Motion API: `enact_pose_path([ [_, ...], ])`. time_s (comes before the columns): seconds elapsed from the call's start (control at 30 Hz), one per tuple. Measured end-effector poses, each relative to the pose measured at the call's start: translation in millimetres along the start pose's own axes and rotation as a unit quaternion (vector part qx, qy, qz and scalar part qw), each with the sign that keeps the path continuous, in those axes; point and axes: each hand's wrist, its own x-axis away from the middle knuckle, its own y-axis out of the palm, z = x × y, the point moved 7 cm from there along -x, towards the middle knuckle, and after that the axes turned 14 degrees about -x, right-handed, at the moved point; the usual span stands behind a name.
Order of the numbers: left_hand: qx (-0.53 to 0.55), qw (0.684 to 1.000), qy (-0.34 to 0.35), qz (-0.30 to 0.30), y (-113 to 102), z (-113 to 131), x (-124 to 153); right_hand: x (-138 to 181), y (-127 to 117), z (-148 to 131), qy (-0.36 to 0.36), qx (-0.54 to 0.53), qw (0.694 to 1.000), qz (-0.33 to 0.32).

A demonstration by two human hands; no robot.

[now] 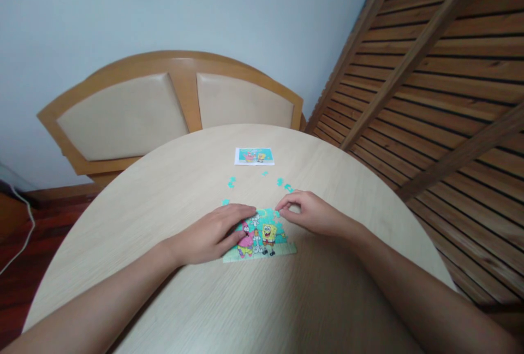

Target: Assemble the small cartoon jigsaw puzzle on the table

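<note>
A partly assembled cartoon jigsaw puzzle [266,237] lies on the round light wooden table [172,190]. My left hand [213,234] lies flat on the puzzle's left part, fingers stretched out, holding it down. My right hand [309,213] is at the puzzle's upper right corner, thumb and forefinger pinched on a small teal puzzle piece [278,213] that touches the puzzle's edge. Several loose teal pieces [231,183] are scattered just beyond the puzzle.
A small reference picture card [254,156] lies farther back on the table. Behind the table stands a wooden bench with padded back [164,108]. A slatted wooden panel [442,70] leans at the right. A white cable [24,223] hangs at the left over the floor.
</note>
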Motion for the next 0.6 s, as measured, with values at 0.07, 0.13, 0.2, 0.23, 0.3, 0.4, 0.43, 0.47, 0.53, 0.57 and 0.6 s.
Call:
enact_pose_path([
  [0.07, 0.006, 0.999, -0.029, 0.026, -7.0, -9.7, 0.6, -0.4, -0.8, -3.1, -0.019, 0.000, 1.000, 0.007],
  [0.13, -0.008, 0.998, -0.052, 0.042, -13.7, -19.5, 1.7, -0.6, -0.5, -6.8, -0.044, -0.002, 0.999, 0.013],
  [0.2, -0.027, 0.997, -0.059, 0.038, -17.8, -25.7, 2.6, -0.5, 0.6, -9.3, -0.058, -0.008, 0.998, 0.020],
  [0.23, -0.035, 0.998, -0.053, 0.031, -18.5, -26.3, 2.7, -0.5, 1.6, -10.0, -0.058, -0.012, 0.998, 0.021],
  [0.3, -0.039, 0.999, -0.026, 0.013, -17.9, -22.7, 2.5, -0.5, 3.4, -11.6, -0.056, -0.020, 0.998, 0.021],
  [0.4, -0.023, 1.000, 0.008, -0.001, -13.7, -12.7, 1.2, -0.3, 5.6, -16.3, -0.060, -0.023, 0.998, 0.018],
  [0.43, -0.016, 1.000, 0.012, -0.001, -12.0, -9.8, 0.6, -0.3, 6.4, -17.8, -0.062, -0.024, 0.998, 0.017],
  [0.47, -0.010, 1.000, 0.013, -0.001, -10.0, -7.4, -0.1, -0.3, 7.4, -18.8, -0.061, -0.028, 0.998, 0.016],
  [0.53, 0.001, 1.000, 0.008, -0.003, -5.7, -4.4, -1.4, -0.4, 10.2, -19.7, -0.054, -0.040, 0.998, 0.015],
  [0.57, 0.006, 1.000, 0.001, -0.005, -3.4, -4.0, -1.8, -0.4, 12.1, -19.7, -0.048, -0.048, 0.998, 0.015],
  [0.6, 0.012, 1.000, -0.007, -0.008, -1.4, -4.2, -2.1, -0.3, 14.2, -19.8, -0.043, -0.055, 0.997, 0.015],
])
